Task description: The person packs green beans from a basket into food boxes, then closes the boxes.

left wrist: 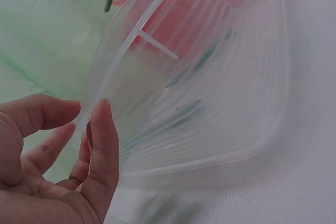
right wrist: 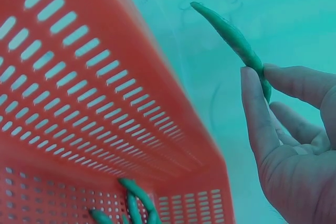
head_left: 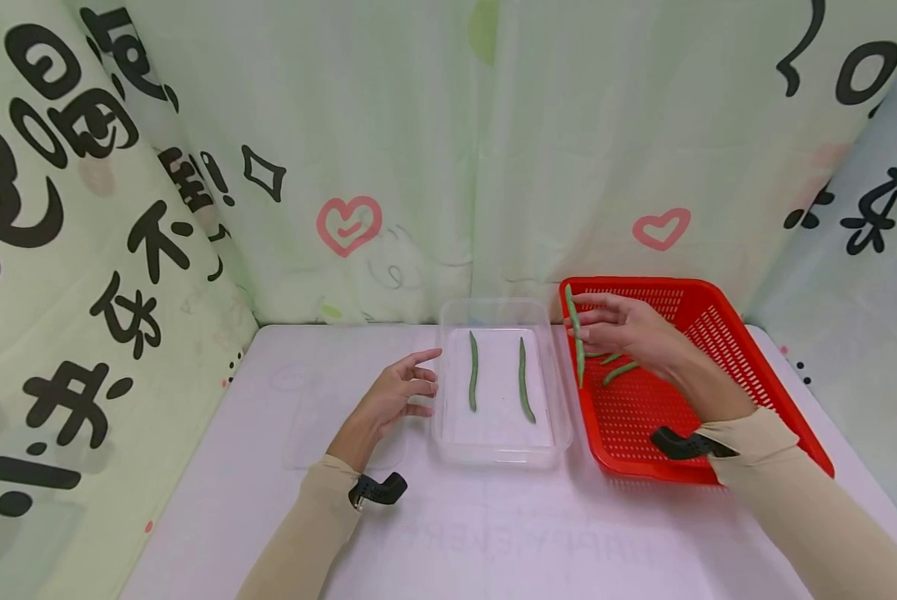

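A clear plastic box (head_left: 501, 457) stands on the table with two green beans lying lengthwise in it, a left one (head_left: 473, 371) and a right one (head_left: 523, 379). My left hand (head_left: 398, 398) is at the box's left wall, fingers relaxed and nothing gripped; whether the fingertips touch the wall I cannot tell. Between thumb and finger, my right hand (head_left: 628, 333) pinches another green bean (right wrist: 228, 32), raised over the left rim of a red basket (head_left: 774, 392). Several more green beans (right wrist: 137, 203) lie in the bottom of that basket.
A faint clear flat piece, perhaps a lid (head_left: 306, 425), lies on the table left of the box. Printed curtains (head_left: 418, 125) hang behind and at both sides. The red basket's slotted walls rise close to the box's right side.
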A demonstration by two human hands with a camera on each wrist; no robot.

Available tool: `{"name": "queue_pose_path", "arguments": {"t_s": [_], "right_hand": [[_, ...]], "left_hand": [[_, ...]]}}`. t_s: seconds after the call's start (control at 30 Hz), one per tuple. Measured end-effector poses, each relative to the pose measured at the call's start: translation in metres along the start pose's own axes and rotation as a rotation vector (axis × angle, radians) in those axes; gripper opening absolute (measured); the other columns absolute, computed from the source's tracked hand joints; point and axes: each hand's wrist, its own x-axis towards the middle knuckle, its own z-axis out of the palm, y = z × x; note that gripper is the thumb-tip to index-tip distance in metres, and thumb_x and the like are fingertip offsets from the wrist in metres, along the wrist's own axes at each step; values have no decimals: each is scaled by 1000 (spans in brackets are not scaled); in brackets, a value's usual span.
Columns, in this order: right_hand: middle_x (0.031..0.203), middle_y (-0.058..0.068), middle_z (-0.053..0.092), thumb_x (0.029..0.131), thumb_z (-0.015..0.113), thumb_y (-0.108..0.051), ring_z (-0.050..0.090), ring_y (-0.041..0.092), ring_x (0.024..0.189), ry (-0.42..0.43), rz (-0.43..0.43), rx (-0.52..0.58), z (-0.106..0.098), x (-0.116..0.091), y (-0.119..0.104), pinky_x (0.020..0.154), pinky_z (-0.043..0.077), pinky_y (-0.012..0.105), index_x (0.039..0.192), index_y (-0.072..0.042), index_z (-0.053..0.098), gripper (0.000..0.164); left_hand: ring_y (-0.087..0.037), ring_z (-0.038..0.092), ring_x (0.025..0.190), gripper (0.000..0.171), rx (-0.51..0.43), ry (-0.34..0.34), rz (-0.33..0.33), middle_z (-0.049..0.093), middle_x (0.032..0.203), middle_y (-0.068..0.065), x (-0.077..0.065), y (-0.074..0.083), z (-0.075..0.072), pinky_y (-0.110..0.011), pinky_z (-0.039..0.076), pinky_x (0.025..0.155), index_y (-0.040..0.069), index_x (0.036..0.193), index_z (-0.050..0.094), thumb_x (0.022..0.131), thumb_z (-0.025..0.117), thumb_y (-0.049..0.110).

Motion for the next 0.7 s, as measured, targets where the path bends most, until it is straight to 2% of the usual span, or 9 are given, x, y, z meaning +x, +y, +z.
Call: {"name": "queue_pose_path", "arguments": {"t_s": [0.3,0.7], "right_hand": [[132,20,56,97,70,-22,69,20,103,-22,4,-31,10,5,-2,91,59,37,155,-10,39,67],[129,19,56,95,73,-22,67,24,108,-46,7,-30,23,14,-4,91,58,35,153,-13,43,67]], "left_hand": [[-22,61,92,55,-2,2,-8,56,110,-7,0,0,0,-32,61,69,26,145,58,95,64,2],[-18,61,89,57,-8,-8,-4,55,109,-7,1,-1,0,-30,60,67,22,147,55,95,64,0]]}}
